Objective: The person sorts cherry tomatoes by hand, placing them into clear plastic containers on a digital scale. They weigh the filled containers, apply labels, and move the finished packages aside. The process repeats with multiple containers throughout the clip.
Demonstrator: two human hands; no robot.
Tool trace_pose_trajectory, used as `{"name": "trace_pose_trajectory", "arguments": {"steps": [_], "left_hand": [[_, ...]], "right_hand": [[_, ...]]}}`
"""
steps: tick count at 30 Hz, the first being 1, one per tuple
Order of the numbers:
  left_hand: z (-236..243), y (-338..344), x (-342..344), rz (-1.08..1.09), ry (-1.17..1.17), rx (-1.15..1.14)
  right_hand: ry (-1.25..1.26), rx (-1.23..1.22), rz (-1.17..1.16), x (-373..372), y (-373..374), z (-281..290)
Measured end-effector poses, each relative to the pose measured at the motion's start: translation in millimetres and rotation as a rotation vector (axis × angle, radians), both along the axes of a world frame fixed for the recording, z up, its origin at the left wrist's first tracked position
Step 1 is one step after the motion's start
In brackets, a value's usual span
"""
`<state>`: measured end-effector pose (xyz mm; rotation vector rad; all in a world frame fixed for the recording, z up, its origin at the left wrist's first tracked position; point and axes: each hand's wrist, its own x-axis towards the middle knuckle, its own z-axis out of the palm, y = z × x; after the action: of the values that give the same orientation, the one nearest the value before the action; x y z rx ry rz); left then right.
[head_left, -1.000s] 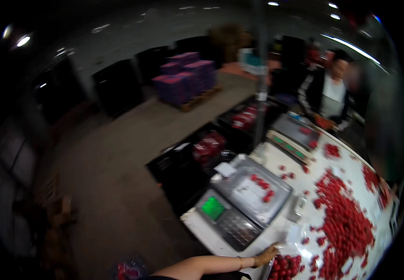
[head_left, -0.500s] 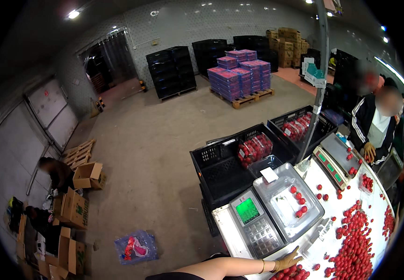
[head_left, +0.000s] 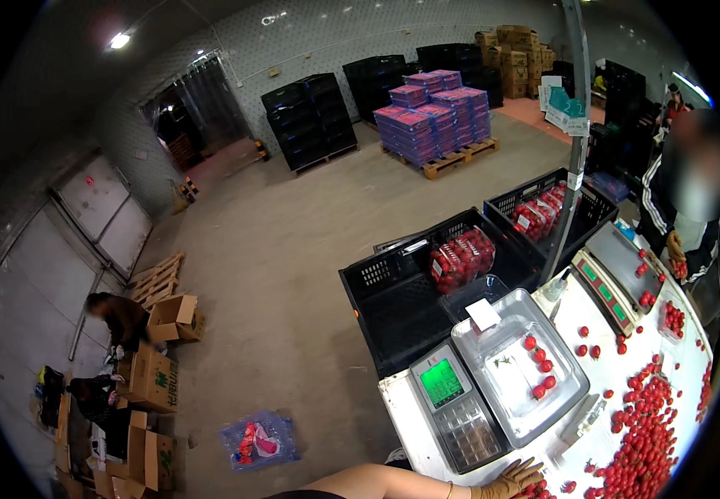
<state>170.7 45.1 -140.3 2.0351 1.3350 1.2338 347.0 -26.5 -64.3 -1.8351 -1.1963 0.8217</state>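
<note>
My left hand [head_left: 514, 482], in a brown glove with a bracelet at the wrist, lies with fingers stretched over red cherry tomatoes [head_left: 533, 492] at the lower edge; whatever is under the palm is hidden. Beside it stands a scale [head_left: 451, 424] with a green display. On its steel pan [head_left: 566, 387] sits a clear tray with several tomatoes [head_left: 539, 355]. A large heap of loose tomatoes [head_left: 638, 437] spreads over the white table [head_left: 397, 399] to the right of my hand. My right hand is not in view.
Black crates [head_left: 389, 324] hold packed tomatoes beside a metal post [head_left: 576, 91]. A co-worker [head_left: 684, 208] stands by a second scale [head_left: 601, 291]. Two people [head_left: 114, 316] bend at cardboard boxes [head_left: 152, 378] at left. A pallet stack [head_left: 430, 125] and a blue bag [head_left: 256, 441] lie on the floor.
The view has swung, bringing the left-side workers in, and has steadied from blur. My left hand has shifted slightly down and right. The co-worker's hand at the far scale has moved slightly.
</note>
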Motion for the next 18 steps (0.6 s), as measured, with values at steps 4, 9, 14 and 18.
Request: {"name": "trace_pose_trajectory", "arguments": {"steps": [4, 9, 14, 18], "left_hand": [[33, -3, -11, -0.177, 0.092, -0.14], [23, 4, -7, -0.208, 0.037, -0.145], [8, 11, -8, -0.199, 0.099, -0.107], [14, 14, -11, -0.205, 0.074, -0.083]], "right_hand": [[-0.283, 0.097, 0.202, -22, 41, 9], [-0.439, 0.026, 0.308, -36, 65, 10], [-0.49, -0.053, 0.344, -35, 76, 18], [-0.499, -0.081, 0.344, -35, 81, 19]]}}
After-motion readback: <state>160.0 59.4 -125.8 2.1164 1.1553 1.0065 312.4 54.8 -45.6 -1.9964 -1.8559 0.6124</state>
